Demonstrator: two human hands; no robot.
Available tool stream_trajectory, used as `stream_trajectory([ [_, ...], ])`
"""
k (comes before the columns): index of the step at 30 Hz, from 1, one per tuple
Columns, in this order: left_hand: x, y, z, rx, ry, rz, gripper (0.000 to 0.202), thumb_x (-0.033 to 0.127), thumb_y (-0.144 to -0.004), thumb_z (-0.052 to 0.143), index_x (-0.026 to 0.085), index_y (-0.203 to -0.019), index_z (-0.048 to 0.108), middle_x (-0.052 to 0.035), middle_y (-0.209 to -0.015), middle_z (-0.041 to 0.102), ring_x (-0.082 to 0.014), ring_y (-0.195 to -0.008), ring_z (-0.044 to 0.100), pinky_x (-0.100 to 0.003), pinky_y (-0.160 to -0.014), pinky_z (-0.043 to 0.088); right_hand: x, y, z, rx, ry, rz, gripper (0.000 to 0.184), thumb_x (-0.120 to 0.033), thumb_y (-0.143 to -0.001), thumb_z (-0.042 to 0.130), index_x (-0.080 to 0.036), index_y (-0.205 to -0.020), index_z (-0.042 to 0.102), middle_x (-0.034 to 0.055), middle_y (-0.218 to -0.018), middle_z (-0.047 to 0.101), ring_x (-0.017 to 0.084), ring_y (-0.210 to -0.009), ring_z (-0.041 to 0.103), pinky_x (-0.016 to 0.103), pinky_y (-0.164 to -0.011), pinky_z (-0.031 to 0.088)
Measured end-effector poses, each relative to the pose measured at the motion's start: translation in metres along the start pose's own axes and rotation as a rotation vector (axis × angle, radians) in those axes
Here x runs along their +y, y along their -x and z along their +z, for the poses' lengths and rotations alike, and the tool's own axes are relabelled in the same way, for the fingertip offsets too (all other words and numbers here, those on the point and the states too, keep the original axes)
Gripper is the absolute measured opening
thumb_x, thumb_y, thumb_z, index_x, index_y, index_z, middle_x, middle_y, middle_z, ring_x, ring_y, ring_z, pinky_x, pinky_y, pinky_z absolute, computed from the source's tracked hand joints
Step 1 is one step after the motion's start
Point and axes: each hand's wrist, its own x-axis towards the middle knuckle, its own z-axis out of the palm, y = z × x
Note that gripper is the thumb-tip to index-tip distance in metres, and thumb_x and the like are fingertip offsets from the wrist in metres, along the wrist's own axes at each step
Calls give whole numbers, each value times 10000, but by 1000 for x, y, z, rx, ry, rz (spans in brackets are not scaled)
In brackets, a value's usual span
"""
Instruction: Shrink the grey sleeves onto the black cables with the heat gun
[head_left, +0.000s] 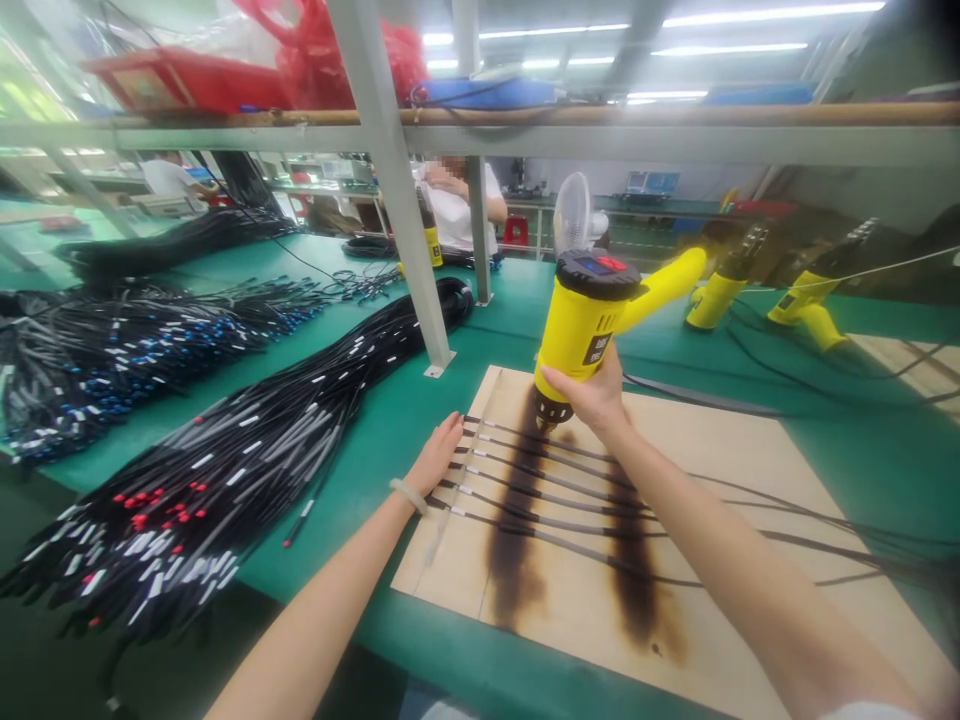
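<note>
My right hand is wrapped round the yellow barrel of a heat gun. Its nozzle points down, just above the far cables on a scorched wooden board. Several thin black cables with white labels lie side by side across the board, over two dark burn marks. At the board's left edge, my left hand lies over the cable ends with its fingers stretched forward. Part of the contact under that palm is hidden.
A large bundle of black cables with red and white ends lies left, with a blue-tipped bundle beyond. A metal post rises from the green table. Two more heat guns stand back right. A person sits beyond.
</note>
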Motion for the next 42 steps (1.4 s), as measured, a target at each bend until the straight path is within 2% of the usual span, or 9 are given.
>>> stream_trajectory([
  [3, -2, 0, 0, -10, 6, -1, 713, 632, -848, 249, 166, -1387, 285, -66, -1434, 308, -212, -1353, 212, -388, -1138, 120, -2, -1, -1, 3, -16, 11, 655, -377, -492, 791, -179, -984, 408, 77, -957, 617, 215, -817, 615, 372, -698, 524],
  [11, -1, 0, 0, -18, 19, 11, 712, 634, -847, 256, 172, -1388, 282, -56, -1427, 325, -195, -1342, 244, -365, -1138, 131, -9, -1, 0, 8, 47, 19, 671, -392, -493, 788, -162, -1019, 441, 87, -977, 607, 223, -848, 604, 386, -735, 515],
  [18, 1, 0, 2, -8, 12, -9, 724, 635, -841, 263, 162, -1389, 290, -59, -1437, 303, -216, -1347, 229, -364, -1136, 128, -3, -2, 2, -12, 14, -35, 634, -368, -486, 789, -188, -965, 416, 57, -954, 610, 202, -820, 605, 354, -717, 519],
  [25, -3, -1, 3, -19, -3, 2, 731, 631, -842, 247, 152, -1393, 282, -63, -1424, 327, -210, -1349, 223, -360, -1137, 135, 4, -3, 4, -14, 17, -68, 651, -377, -496, 786, -180, -1027, 463, 62, -968, 609, 209, -833, 604, 381, -739, 514],
  [28, -3, -2, 4, -21, -17, 19, 718, 623, -846, 241, 159, -1392, 284, -63, -1419, 335, -202, -1352, 217, -368, -1144, 83, 6, -4, 4, -23, 2, -84, 653, -366, -500, 792, -191, -1038, 467, 50, -954, 607, 206, -811, 606, 398, -729, 518],
  [32, -2, -3, 5, -19, -36, 28, 728, 620, -847, 222, 141, -1392, 280, -74, -1421, 329, -198, -1356, 201, -368, -1146, 26, 2, -4, 4, -24, 13, -101, 648, -349, -503, 798, -190, -1038, 471, 42, -940, 604, 203, -800, 606, 403, -732, 521],
  [38, 2, -1, 5, -50, -73, 21, 739, 607, -851, 178, 120, -1404, 239, -58, -1434, 302, -178, -1358, 197, -347, -1148, 46, -1, -2, 5, -60, -11, -70, 617, -353, -520, 790, -163, -1017, 479, 71, -944, 611, 206, -807, 613, 389, -731, 523],
  [42, 7, 1, 4, -63, -107, 16, 767, 604, -836, 170, 75, -1379, 286, -68, -1454, 243, -183, -1367, 161, -340, -1147, 33, -3, -2, 6, -46, -6, -76, 621, -321, -509, 795, -172, -1002, 447, 64, -942, 610, 207, -804, 616, 406, -732, 525],
])
